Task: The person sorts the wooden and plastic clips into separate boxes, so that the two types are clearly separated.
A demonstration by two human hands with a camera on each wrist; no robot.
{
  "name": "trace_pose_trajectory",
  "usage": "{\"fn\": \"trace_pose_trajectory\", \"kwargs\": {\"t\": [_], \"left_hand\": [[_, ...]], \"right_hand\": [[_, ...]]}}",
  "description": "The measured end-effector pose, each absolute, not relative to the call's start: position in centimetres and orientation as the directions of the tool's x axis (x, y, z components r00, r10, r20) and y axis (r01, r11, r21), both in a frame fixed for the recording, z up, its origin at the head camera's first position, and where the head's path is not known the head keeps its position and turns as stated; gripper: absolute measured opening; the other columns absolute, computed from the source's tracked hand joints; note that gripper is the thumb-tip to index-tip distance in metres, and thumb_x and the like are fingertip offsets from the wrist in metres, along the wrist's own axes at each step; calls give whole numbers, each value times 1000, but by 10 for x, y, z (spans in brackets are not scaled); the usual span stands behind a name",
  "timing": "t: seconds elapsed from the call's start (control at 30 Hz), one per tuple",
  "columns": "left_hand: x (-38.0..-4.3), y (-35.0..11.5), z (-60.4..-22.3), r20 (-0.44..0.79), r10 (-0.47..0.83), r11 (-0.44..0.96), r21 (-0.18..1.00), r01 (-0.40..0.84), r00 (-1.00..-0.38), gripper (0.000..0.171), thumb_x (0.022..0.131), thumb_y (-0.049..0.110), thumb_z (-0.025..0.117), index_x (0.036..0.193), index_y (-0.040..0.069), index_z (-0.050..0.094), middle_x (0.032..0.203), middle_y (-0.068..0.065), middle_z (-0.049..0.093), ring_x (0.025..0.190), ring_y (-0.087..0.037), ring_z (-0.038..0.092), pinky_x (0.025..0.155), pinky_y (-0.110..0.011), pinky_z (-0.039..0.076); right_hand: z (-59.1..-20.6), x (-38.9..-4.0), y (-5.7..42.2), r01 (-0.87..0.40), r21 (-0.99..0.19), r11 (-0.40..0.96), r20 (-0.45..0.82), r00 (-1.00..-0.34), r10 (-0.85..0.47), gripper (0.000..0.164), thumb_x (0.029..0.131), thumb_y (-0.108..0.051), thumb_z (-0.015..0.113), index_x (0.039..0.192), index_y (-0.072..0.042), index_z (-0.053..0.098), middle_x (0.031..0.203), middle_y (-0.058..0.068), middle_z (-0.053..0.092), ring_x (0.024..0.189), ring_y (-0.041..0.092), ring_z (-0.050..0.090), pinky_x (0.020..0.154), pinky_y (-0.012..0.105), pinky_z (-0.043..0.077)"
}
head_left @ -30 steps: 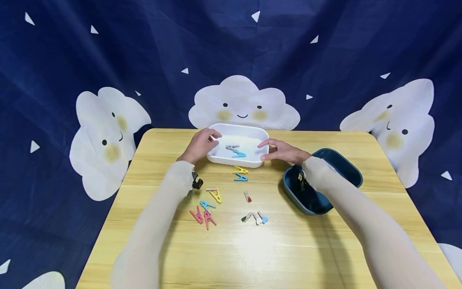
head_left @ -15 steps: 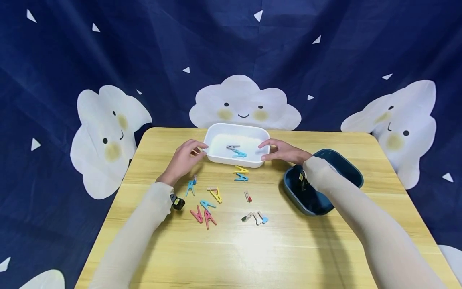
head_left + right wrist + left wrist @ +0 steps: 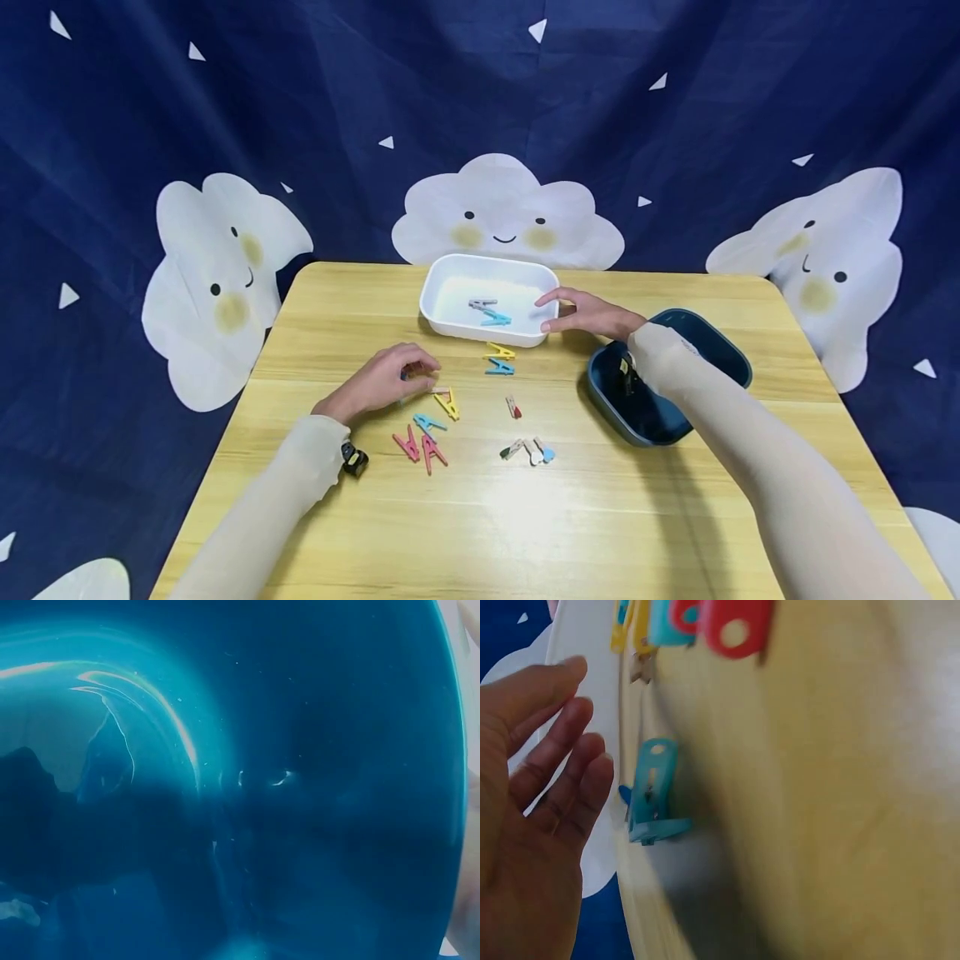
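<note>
My left hand [image 3: 382, 379] hovers over the left part of the table, fingers loosely curved, with nothing in them. Beneath it in the left wrist view lies a teal clothespin [image 3: 652, 787], beside the fingertips. Just to its right are a yellow clothespin [image 3: 450, 405], a light blue one [image 3: 429, 423] and two pink clothespins [image 3: 407, 443]. At the far side, my right hand [image 3: 592, 315] holds the right end of a white basin [image 3: 442, 321], fingers over the rim and thumb at the front corner. Inside the basin lie a grey clothespin [image 3: 482, 303] and a blue clothespin [image 3: 495, 318].
A dark blue basin [image 3: 720, 337] stands under the right forearm and fills the right wrist view. In front of the white basin lie yellow [image 3: 500, 352] and blue [image 3: 500, 367] clothespins. Several small wooden clothespins [image 3: 533, 452] with coloured ends lie mid-table. A cloud-print curtain [image 3: 337, 125] hangs behind.
My left hand has moved from the white basin's left end back toward the near left, over the clothespins there. The right hand and both basins stay in place.
</note>
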State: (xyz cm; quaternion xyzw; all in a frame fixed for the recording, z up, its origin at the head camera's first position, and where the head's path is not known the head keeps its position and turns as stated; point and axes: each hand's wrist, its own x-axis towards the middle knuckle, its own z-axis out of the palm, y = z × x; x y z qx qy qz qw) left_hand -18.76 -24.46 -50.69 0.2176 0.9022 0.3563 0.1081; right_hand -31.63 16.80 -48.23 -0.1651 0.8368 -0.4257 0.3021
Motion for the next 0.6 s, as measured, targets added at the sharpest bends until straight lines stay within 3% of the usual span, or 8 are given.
{"fn": "trace_pose_trajectory", "kwargs": {"t": [0.17,0.33,0.6], "left_hand": [[-181,-242,-510,-36,538,641,667,381,-842,18,102,20,79,120,23,80,117,8,74,114,-15,67,105,-45,56],[-179,-242,-516,-20,582,629,645,434,-813,15,103,19,78,115,28,81,113,12,72,109,-11,65,99,-42,56],[-177,-239,-519,-54,594,642,633,433,-802,13,102,20,79,111,28,82,112,12,71,108,-11,62,99,-41,55]], "right_hand": [[-483,-318,170,-13,-813,582,-367,-764,-530,64,97,-39,82,152,-17,57,179,13,22,165,43,20,133,69,13],[-482,-318,168,-6,-810,587,-375,-763,-526,65,96,-41,82,152,-19,57,179,13,23,165,42,21,133,69,14],[-480,-316,167,4,-808,589,-383,-763,-521,66,96,-41,82,153,-20,57,179,13,22,164,42,21,133,69,13]]}}
